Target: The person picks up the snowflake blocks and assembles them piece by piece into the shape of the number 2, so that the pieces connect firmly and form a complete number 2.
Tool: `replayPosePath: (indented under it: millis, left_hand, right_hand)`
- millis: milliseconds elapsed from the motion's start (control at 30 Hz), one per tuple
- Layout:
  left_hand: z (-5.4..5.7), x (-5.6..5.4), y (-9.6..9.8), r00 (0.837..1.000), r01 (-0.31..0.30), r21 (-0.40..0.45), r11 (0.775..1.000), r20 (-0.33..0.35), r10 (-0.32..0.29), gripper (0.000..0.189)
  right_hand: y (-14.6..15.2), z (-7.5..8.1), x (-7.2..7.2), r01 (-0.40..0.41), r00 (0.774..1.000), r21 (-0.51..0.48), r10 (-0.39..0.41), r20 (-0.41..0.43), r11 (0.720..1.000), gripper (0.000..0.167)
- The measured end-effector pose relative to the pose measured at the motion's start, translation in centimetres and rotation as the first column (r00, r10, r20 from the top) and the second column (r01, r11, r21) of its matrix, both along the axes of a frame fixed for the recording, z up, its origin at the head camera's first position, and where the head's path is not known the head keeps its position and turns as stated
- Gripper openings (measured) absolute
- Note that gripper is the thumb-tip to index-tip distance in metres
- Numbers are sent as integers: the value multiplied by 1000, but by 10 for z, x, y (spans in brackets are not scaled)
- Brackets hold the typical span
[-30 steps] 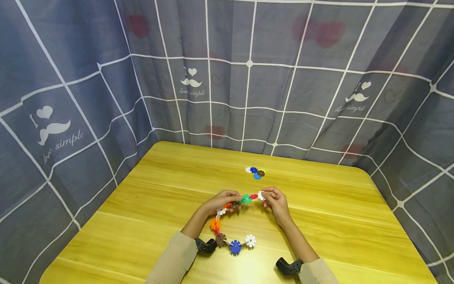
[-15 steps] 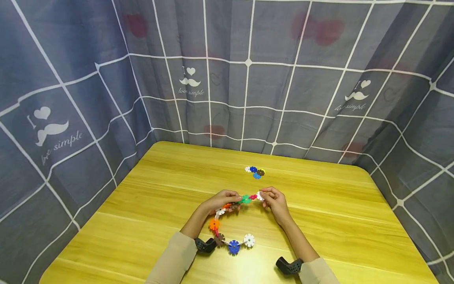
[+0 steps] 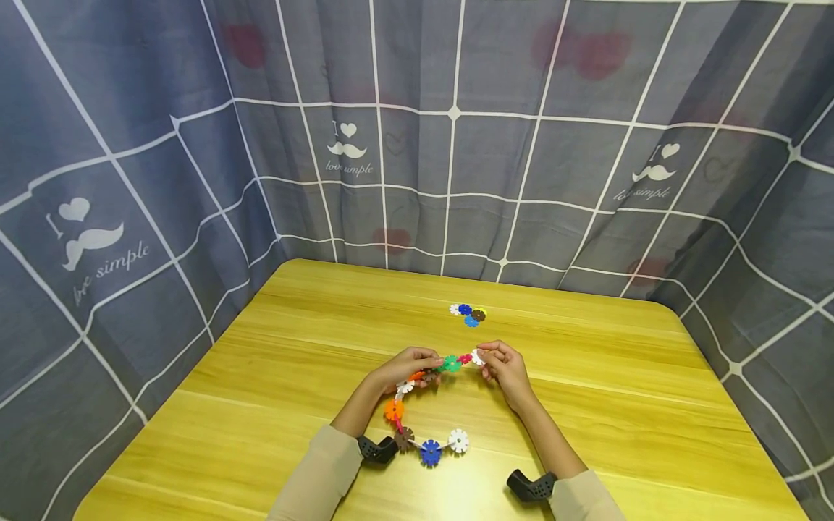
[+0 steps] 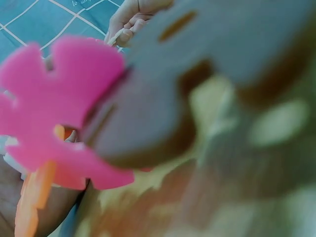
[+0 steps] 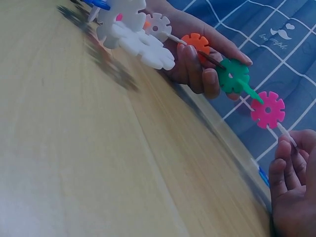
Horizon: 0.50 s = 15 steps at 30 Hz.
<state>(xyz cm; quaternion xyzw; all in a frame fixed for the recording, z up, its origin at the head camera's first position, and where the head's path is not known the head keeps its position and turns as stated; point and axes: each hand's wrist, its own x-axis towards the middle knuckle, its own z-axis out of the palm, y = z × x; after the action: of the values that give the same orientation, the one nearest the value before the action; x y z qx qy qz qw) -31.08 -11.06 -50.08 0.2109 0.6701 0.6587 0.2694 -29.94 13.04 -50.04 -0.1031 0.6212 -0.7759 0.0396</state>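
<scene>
A curved chain of notched plastic snowflake discs is held over the wooden table. My left hand grips it near the green disc, fingers curled beneath the orange disc in the right wrist view. Beyond the green one comes a pink disc. Attached to it is a white disc, pinched between thumb and fingers of my right hand. The chain's other end loops toward me through an orange disc, a brown disc, a blue disc and a white end disc.
Farther back on the table lies a small group of loose discs, including a dark blue disc, a light blue disc and a brown disc. A grey gridded curtain hangs around the table's far side.
</scene>
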Motion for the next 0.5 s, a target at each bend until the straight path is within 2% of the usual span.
replayPosePath:
  millis: [200,400,500]
  left_hand:
    - [-1,-1,1,1000,-4,-12,1000,-10,4,29]
    - [-2,-1,1,1000,-7,-21,1000,-6,7,27]
    - [-2,-2,1,1000,-7,-17,1000,0,7,27]
  right_hand:
    - [1,0,0,-5,1000,-21,6,22,1000,37]
    - [0,-2,-1,-27,999,37,27,-21,999,34]
    - [1,-8,-5,-34,998,54,36,-42,998,31]
